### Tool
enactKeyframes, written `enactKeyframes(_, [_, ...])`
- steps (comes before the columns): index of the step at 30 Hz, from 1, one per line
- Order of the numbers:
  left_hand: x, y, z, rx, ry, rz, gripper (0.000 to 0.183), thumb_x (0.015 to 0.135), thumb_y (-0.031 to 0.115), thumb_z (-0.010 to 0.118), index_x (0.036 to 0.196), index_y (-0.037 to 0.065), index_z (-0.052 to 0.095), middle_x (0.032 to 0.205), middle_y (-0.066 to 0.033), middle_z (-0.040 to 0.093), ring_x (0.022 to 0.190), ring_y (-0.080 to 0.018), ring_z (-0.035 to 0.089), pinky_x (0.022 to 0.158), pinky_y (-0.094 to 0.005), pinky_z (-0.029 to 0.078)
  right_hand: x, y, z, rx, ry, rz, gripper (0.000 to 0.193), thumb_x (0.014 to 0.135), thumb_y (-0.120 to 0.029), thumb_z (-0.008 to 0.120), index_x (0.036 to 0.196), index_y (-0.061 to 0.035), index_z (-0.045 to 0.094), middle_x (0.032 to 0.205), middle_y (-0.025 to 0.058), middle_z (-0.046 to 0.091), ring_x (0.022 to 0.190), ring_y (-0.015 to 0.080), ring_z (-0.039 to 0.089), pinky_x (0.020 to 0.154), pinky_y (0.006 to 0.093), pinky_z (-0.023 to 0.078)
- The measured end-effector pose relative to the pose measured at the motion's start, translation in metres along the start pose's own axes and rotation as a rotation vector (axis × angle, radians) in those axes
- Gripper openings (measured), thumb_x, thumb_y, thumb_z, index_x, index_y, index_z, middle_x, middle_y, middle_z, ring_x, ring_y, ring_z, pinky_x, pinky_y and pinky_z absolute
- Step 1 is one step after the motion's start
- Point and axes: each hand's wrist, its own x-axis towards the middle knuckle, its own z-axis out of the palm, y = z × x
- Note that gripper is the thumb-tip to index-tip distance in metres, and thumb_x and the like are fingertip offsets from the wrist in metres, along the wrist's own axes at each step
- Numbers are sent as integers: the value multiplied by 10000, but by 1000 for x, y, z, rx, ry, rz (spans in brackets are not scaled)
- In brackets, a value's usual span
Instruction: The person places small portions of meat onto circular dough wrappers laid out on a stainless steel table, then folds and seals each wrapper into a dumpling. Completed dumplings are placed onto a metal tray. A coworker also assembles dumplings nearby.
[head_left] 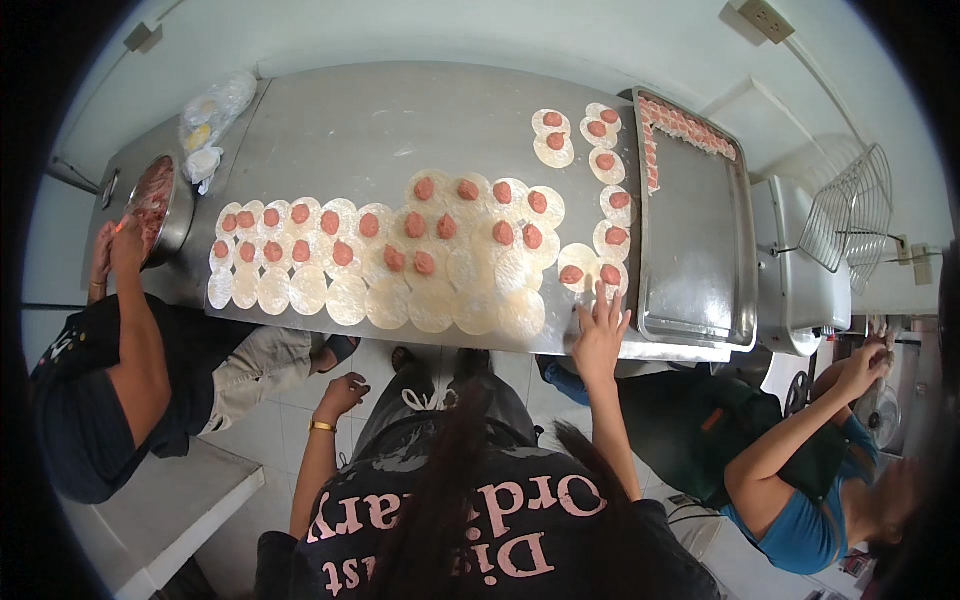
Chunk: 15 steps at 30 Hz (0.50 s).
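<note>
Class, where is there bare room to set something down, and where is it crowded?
Bare: the steel table between the plastic bag and the far dough pair; the tray, between rim and pieces. Crowded: the near side, under dough rounds, up to the right hand.

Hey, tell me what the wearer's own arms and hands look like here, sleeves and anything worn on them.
Both the left hand and the right hand are gloveless. A gold-coloured bracelet circles the left wrist; nothing shows on the right one. The forearms are uncovered, below the short dark sleeves of a black T-shirt with pink lettering.
</note>
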Motion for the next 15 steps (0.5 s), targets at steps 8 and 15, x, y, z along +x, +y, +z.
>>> enactKeyframes(8, [16,2,-3,35,-52,25,361,781,247,664,1031,-7,605,853,-154,674,660,-204,677,630,-299,511,25,10,-2,89,140,21,297,725,-6,531,976,-83,669,1451,89,310,1359,368,198,1075,592,111])
enactKeyframes(15, [1,-1,-3,-43,-10,-64,348,787,241,664,1023,-8,609,850,-154,671,665,-205,676,634,-296,512,19,-5,14,77,17,30,282,783,-16,491,1027,5,633,1439,88,323,1357,373,184,1075,584,117])
